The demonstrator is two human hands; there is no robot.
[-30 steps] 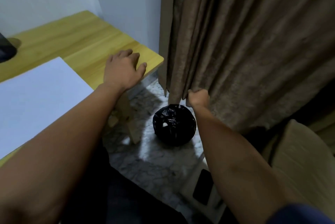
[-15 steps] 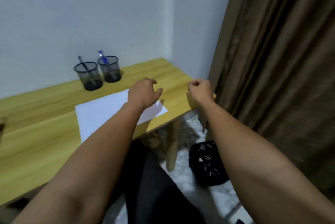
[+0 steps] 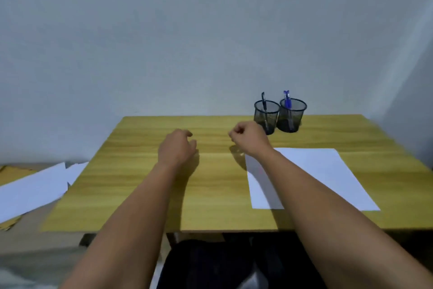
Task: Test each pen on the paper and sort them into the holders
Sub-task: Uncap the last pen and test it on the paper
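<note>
Pens in mesh holders beyond right hand, paper beside.

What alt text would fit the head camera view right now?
Both bare hands hover over a wooden desk, left hand loosely open, right hand fisted. Two mesh holders, one pen each, stand beyond a white sheet.

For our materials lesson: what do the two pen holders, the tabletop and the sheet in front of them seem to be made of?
Pen holders: probably black metal mesh, since the pens show through the walls. Tabletop: wood or wood-look laminate, yellowish with grain lines and a smooth matte finish. Sheet: plain white paper, thin, flat, matte.
</note>
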